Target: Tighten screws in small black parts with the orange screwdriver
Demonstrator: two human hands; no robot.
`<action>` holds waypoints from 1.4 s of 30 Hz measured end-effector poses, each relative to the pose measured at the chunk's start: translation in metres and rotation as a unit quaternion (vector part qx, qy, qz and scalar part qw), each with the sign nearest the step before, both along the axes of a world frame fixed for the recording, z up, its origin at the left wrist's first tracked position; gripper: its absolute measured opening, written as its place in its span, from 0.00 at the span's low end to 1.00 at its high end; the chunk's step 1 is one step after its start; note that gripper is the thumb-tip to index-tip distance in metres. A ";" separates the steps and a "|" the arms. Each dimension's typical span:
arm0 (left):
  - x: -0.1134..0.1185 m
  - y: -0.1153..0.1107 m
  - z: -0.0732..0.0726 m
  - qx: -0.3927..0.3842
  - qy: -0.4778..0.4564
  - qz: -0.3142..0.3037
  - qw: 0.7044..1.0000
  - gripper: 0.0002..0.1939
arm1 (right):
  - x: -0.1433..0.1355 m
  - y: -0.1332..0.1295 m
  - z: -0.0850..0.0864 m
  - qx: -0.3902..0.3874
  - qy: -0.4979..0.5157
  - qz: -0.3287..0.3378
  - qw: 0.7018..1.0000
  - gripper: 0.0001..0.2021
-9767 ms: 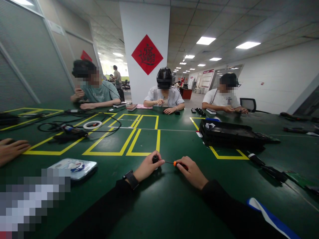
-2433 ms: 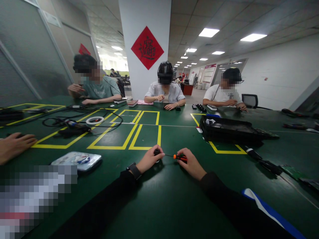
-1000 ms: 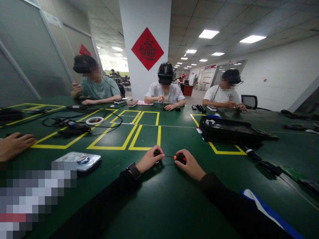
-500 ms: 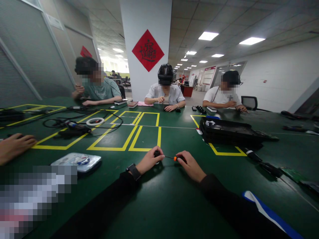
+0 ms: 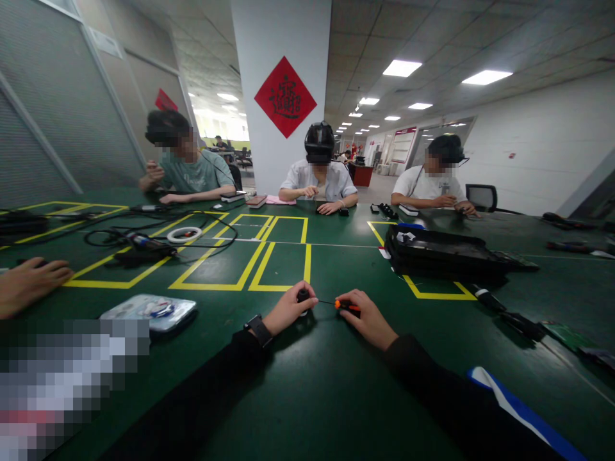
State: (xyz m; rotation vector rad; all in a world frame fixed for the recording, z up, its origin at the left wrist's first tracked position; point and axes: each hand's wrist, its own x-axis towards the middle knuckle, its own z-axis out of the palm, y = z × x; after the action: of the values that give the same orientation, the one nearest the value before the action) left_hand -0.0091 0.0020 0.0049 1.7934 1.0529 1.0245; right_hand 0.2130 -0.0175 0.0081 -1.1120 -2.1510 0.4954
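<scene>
My left hand (image 5: 289, 307), with a dark watch on its wrist, is closed around a small black round piece (image 5: 302, 296) with a pale lower part, low over the green table. My right hand (image 5: 369, 319) grips a screwdriver by its orange and black handle (image 5: 346, 307). The thin shaft (image 5: 327, 302) points left, and its tip reaches the fingertips of my left hand. Whether the tip touches the black piece is hidden by those fingers.
A black tray (image 5: 442, 250) stands at right, near cables and green circuit boards (image 5: 567, 336). At left lie a shiny tin (image 5: 154, 310), a white ring (image 5: 184, 235) and black cables. Another person's hand (image 5: 36, 282) rests at far left. Several people sit opposite.
More of the screwdriver's handle shows, as the fingers of my right hand have shifted on it. My left hand stays in place, holding the black piece.
</scene>
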 end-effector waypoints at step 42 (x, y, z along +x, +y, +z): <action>0.000 -0.001 0.001 -0.064 -0.128 0.024 0.989 0.11 | 0.000 -0.001 -0.002 -0.024 0.012 -0.035 0.999 0.10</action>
State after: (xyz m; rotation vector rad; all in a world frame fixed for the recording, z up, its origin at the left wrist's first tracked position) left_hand -0.0092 0.0011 0.0058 1.4943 0.9820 1.1545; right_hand 0.2129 -0.0187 0.0058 -1.1967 -2.0828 0.5279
